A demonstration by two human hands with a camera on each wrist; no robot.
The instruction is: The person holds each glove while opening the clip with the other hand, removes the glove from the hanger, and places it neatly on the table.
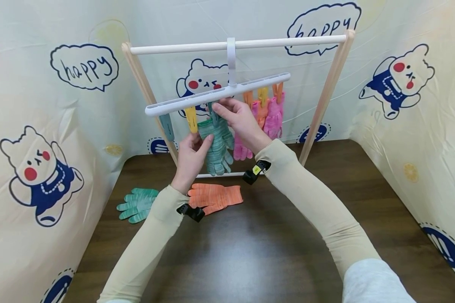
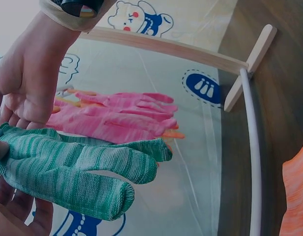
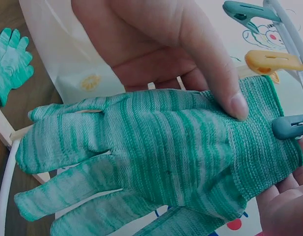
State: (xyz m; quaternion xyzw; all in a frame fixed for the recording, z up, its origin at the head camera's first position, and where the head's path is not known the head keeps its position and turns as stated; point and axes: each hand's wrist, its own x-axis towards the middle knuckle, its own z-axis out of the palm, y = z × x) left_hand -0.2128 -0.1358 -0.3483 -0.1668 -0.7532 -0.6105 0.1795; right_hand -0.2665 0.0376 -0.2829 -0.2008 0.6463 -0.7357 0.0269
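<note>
A green striped knit glove [image 1: 214, 147] hangs fingers down under the left half of a white hanger [image 1: 189, 102]. My left hand [image 1: 189, 158] pinches it near the cuff, thumb on the front and fingers behind. At the hanger bar, my right hand [image 1: 246, 122] pinches a teal clothespin [image 3: 290, 127], whose jaws sit over the cuff edge. A yellow clothespin [image 1: 191, 120] hangs just left of it, and another teal clothespin [image 1: 167, 127] dangles near the bar's left end. The right fingertips are partly hidden behind the cuff in the right wrist view.
Pink gloves [image 1: 275, 113] and an orange one hang from clothespins on the hanger's right side. The tilted hanger hooks over a white rod [image 1: 182, 47] between wooden legs [image 1: 327, 92]. On the brown table [image 1: 227, 261] lie a green glove [image 1: 138, 205] and an orange glove [image 1: 218, 197].
</note>
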